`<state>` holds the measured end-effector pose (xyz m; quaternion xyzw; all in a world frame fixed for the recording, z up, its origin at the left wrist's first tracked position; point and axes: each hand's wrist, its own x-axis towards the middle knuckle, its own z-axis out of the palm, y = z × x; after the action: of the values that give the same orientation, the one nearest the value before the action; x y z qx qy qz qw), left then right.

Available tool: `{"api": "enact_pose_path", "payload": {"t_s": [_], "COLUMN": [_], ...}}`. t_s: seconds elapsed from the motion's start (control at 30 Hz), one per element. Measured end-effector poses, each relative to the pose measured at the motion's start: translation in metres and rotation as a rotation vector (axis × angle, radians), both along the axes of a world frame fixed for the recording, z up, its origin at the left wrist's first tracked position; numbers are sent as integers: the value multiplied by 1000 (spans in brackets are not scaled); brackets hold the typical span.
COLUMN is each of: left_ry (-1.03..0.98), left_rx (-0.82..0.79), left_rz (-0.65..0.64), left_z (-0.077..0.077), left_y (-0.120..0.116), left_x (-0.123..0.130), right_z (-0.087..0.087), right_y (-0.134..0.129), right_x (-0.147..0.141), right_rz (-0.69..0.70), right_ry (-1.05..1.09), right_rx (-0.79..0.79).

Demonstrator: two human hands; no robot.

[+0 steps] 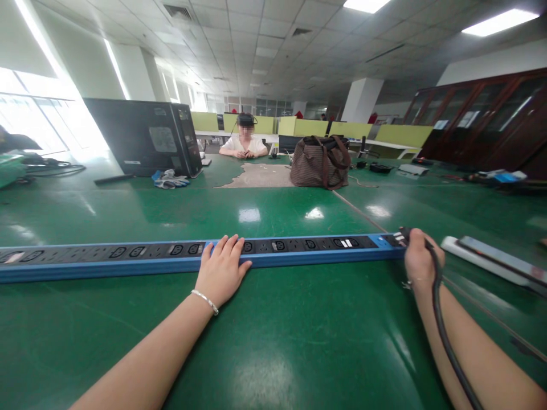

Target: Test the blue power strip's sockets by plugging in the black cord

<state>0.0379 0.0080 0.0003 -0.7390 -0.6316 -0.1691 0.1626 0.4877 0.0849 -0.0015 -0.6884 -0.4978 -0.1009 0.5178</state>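
A long blue power strip with a black socket face lies across the green table. My left hand rests flat on its middle, fingers apart over the sockets. At the strip's right end, my right hand is closed around a black plug. The plug is at the end socket; whether it is inserted cannot be made out. From that hand a thick black cable runs down past the right forearm.
White power strips lie right of my right hand on the green table. Farther back are a brown bag, a black computer case and gloves. A person sits across the table.
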Motion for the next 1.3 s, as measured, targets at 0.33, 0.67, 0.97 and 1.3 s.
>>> {"api": "enact_pose_path", "payload": {"t_s": [0.33,0.67,0.97,1.3], "left_ry": [17,14,23,38], "left_rx": [9,13,11,19], "left_rz": [-13,-16,-11,-10], "left_z": [2,1,0,1], "left_y": [-1,0,0,-1], "left_x": [-1,-1,-1,-1], "right_z": [8,7,6,-3], "right_y": [2,2,-2,-2], "right_x": [-10,-10,-15,-9], "right_rz": [74,116,162,152], "right_ry": [-69,-58,-74,-176], "right_rx": [-94,-90,-112,-154]}}
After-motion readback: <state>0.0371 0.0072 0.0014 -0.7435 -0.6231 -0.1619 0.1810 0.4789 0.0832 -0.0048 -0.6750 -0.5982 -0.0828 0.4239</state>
